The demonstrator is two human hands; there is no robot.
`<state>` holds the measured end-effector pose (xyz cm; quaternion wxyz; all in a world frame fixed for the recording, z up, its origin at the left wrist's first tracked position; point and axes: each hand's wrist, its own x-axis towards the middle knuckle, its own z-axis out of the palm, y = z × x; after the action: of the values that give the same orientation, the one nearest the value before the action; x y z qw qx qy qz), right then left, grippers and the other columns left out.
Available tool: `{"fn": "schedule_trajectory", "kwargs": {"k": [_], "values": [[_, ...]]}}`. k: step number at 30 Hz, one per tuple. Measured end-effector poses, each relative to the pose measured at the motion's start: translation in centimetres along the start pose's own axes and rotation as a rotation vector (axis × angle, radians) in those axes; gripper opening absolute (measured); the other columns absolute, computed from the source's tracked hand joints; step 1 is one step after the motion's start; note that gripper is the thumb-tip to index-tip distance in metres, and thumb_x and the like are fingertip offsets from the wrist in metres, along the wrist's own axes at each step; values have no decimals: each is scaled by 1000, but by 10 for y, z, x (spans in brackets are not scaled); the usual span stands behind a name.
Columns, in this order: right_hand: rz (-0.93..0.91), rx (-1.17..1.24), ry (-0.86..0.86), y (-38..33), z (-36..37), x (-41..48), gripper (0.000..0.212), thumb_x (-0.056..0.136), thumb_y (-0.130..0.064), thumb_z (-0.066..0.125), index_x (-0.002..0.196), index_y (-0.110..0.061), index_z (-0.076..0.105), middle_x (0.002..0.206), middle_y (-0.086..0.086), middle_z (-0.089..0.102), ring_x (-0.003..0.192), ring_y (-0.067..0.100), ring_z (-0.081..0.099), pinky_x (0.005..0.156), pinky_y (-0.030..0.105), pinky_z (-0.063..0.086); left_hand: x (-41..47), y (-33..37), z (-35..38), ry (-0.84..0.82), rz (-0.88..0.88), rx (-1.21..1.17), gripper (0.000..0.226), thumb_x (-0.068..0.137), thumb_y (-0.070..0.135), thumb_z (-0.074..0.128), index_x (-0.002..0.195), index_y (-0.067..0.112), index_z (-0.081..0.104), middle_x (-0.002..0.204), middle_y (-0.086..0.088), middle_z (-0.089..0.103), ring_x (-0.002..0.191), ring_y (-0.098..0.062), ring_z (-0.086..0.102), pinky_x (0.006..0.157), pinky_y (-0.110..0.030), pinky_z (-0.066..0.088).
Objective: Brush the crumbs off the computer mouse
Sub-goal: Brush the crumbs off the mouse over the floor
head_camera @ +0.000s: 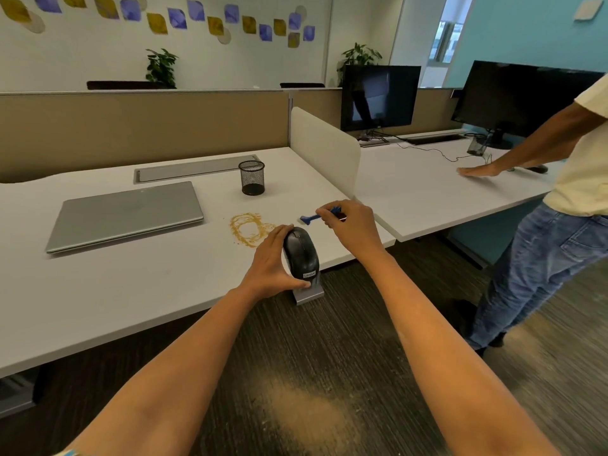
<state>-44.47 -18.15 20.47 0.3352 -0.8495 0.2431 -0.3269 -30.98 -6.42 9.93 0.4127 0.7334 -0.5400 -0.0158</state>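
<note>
Both forearms reach forward from the bottom of the view toward the near edge of the white desk. Left hand is curled partway round a black computer mouse, fingers over its far end and thumb at its near end, holding it at the desk edge with its top surface facing right. The mouse's long axis runs roughly away from the person, its labelled end nearest. Right hand lies just beyond and to the right of the mouse, apart from it, fingers pinched shut on the handle of a small blue brush; the bristle end points left, toward the ring of tan crumbs on the desk beside the mouse. No crumbs can be made out on the mouse itself at this size. Judgement: the brush hand is the nearer working hand, and the coming stroke requires bringing the bristles back and down onto the mouse's exposed top.
</note>
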Motion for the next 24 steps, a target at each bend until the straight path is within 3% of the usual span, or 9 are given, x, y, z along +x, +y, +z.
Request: {"fn": "schedule_trajectory", "kwargs": {"k": [2, 7, 14, 16, 19, 24], "values": [[3, -19, -62, 4, 4, 0, 25, 88, -25, 61, 103, -7, 69, 103, 12, 69, 90, 20, 64, 79, 23, 48, 1, 1, 2, 11, -2, -20, 111, 48, 52, 81, 139, 30, 22, 146, 2, 28, 128, -8, 27, 107, -31, 26], [-29, 9, -128, 12, 2, -8, 24, 88, -26, 61, 103, -9, 68, 103, 10, 68, 91, 20, 63, 82, 29, 51, 5, -7, -2, 75, -44, -41, 112, 47, 50, 82, 140, 24, 25, 146, 0, 29, 131, -15, 29, 107, -31, 27], [40, 40, -376, 26, -26, -15, 17, 85, -32, 63, 97, -22, 69, 83, -8, 68, 76, 1, 63, 70, 10, 50, 6, -17, -11, 97, -72, -41, 112, 47, 52, 81, 140, 23, 24, 145, -2, 29, 131, -20, 31, 106, -34, 29], [39, 114, -265, 29, -27, -10, 14, 85, -31, 63, 94, -23, 69, 81, -7, 69, 73, 1, 64, 69, 9, 51, 6, -14, -9, 97, -53, -49, 111, 47, 52, 81, 139, 24, 25, 144, -2, 30, 130, -18, 31, 105, -31, 28], [63, 242, -68, 30, -17, 0, 18, 86, -27, 63, 96, -15, 70, 84, 0, 69, 76, 9, 64, 76, 18, 55, 7, -7, -4, 78, -23, -64, 111, 47, 50, 82, 139, 24, 26, 144, -1, 31, 130, -15, 30, 106, -31, 28], [130, 352, -86, 35, -3, 11, 23, 87, -24, 61, 102, -8, 69, 90, 9, 69, 79, 12, 64, 81, 26, 56, 6, 0, 4, 50, 3, -93, 111, 48, 48, 84, 139, 23, 25, 145, 0, 30, 132, -16, 30, 109, -35, 29]]}}
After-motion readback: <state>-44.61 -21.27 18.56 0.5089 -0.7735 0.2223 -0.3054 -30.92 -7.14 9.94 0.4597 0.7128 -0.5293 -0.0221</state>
